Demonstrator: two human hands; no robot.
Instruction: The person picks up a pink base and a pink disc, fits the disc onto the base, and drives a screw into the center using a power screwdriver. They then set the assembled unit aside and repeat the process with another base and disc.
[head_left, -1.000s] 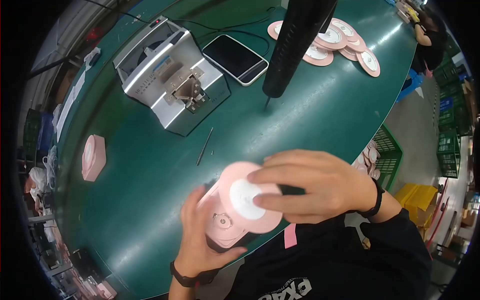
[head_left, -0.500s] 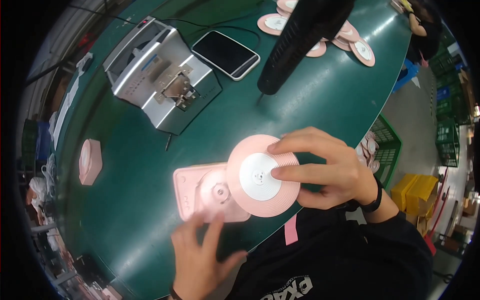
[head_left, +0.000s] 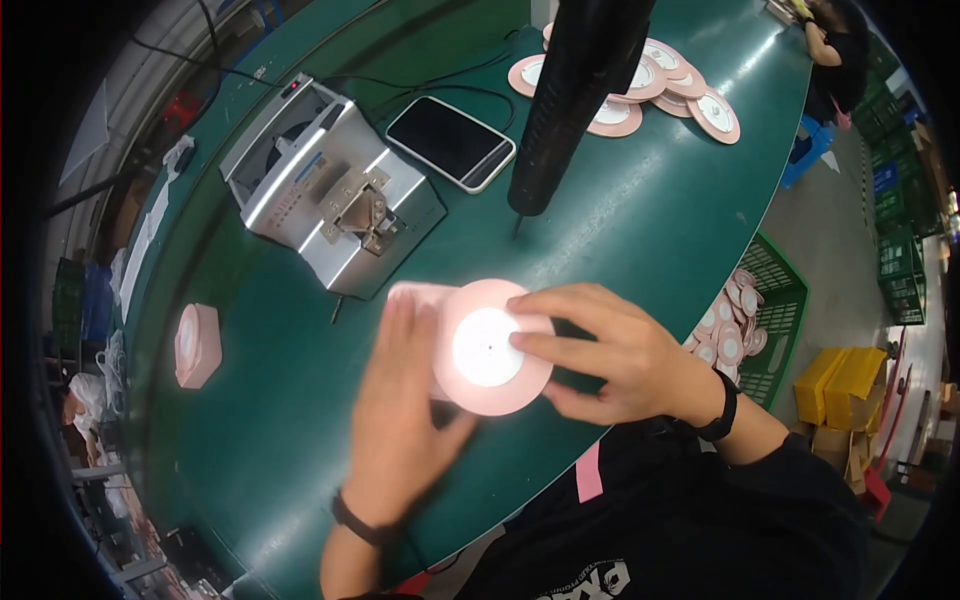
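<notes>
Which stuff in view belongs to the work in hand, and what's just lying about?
Likely in the job:
- pink round disc with white centre, in the right hand
- pale pink rounded-corner base, under the left hand
- black cylindrical power driver, silver metal machine, loose pink-and-white discs

Apparently lying about:
- white-edged, black-screened phone
- yellow rectangular boxes beyond the table
</notes>
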